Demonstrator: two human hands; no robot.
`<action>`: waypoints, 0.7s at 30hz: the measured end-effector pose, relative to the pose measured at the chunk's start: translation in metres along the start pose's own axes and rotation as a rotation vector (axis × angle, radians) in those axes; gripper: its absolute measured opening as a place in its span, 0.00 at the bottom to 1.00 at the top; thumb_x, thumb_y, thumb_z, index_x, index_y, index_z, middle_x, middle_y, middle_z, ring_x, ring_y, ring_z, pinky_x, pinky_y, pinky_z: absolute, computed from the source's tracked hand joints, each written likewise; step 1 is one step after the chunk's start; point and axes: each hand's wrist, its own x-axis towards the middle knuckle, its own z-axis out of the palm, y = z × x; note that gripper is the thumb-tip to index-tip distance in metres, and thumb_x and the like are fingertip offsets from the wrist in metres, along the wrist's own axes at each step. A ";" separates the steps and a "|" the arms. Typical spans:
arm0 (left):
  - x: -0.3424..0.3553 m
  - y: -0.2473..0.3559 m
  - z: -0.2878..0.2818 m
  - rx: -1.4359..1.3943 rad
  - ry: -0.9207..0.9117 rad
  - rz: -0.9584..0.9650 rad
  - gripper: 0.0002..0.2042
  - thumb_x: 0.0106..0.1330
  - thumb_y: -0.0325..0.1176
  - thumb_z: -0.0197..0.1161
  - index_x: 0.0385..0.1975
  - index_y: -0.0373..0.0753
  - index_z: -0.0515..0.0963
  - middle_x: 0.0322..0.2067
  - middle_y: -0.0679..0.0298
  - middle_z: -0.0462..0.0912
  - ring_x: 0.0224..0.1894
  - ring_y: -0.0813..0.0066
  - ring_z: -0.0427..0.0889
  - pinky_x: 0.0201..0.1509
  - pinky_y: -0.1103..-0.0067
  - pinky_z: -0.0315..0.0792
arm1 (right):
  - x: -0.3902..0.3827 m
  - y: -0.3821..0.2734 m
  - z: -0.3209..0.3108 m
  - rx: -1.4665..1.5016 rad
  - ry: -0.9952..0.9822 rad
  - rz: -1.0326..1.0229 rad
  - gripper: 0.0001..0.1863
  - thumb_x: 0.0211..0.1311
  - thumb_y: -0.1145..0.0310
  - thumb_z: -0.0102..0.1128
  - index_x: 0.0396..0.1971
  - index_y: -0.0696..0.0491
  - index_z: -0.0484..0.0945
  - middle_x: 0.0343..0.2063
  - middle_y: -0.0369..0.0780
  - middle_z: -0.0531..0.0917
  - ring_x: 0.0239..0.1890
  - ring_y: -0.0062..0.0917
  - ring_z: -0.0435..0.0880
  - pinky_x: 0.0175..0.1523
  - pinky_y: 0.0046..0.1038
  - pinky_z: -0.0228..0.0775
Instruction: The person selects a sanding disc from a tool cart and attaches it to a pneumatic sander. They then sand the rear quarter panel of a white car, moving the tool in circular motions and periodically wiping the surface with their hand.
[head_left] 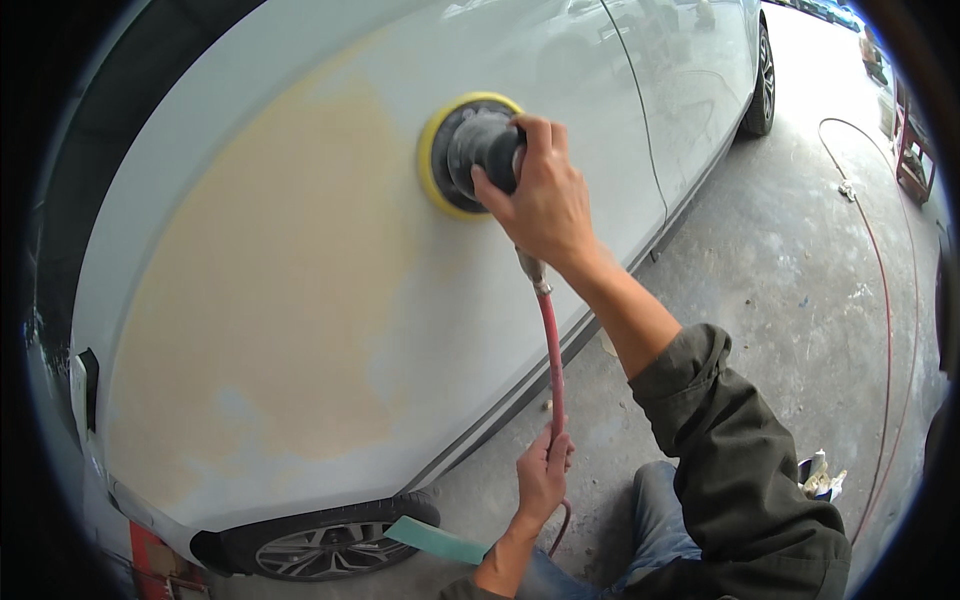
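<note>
My right hand (pixel 535 190) grips a round pneumatic sander (pixel 478 135) with a grey body, dark disc and yellow-edged pad, held against the white car panel (pixel 420 380). A large tan patch (pixel 260 260) with irregular edges covers the panel left of the sander. From the tool's metal fitting, a red hose (pixel 550 350) runs down into my left hand (pixel 543 470), whose fingers are wrapped round it. A long mint-green block (pixel 430 538) lies below my left hand near my legs, partly hidden by my forearm.
Below the panel is a wheel (pixel 320 550), with a red object (pixel 145 550) beside it. A second wheel (pixel 760 85) is at upper right. Thin hoses (pixel 880 280) cross the concrete floor (pixel 760 240). A crumpled item (pixel 825 478) lies right of my arm, and a red rack (pixel 910 150) stands at far right.
</note>
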 end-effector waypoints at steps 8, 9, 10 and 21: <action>-0.025 -0.064 0.005 0.033 -0.079 -0.233 0.18 0.77 0.37 0.56 0.58 0.32 0.76 0.26 0.70 0.77 0.25 0.86 0.72 0.30 0.84 0.70 | -0.123 0.063 0.010 0.027 -0.100 0.083 0.32 0.54 0.62 0.73 0.54 0.54 0.64 0.50 0.49 0.71 0.24 0.41 0.82 0.28 0.39 0.76; -0.026 -0.060 0.007 0.029 -0.089 -0.247 0.18 0.77 0.38 0.56 0.59 0.32 0.76 0.26 0.69 0.77 0.25 0.86 0.73 0.31 0.84 0.70 | -0.119 0.063 0.010 0.016 -0.092 0.075 0.32 0.54 0.62 0.73 0.54 0.54 0.64 0.50 0.48 0.71 0.24 0.40 0.82 0.28 0.38 0.76; -0.028 -0.057 0.006 0.024 -0.099 -0.262 0.18 0.77 0.38 0.56 0.59 0.32 0.76 0.26 0.69 0.78 0.25 0.86 0.73 0.31 0.84 0.70 | -0.111 0.057 0.009 0.003 -0.084 0.067 0.31 0.54 0.62 0.72 0.53 0.54 0.65 0.49 0.48 0.72 0.24 0.39 0.82 0.27 0.38 0.76; 0.006 0.023 -0.002 0.006 -0.082 0.056 0.21 0.77 0.40 0.56 0.60 0.31 0.74 0.28 0.68 0.78 0.26 0.85 0.73 0.30 0.85 0.69 | 0.034 -0.033 -0.009 -0.074 -0.101 -0.093 0.31 0.56 0.56 0.69 0.53 0.57 0.67 0.46 0.53 0.76 0.32 0.50 0.84 0.38 0.44 0.79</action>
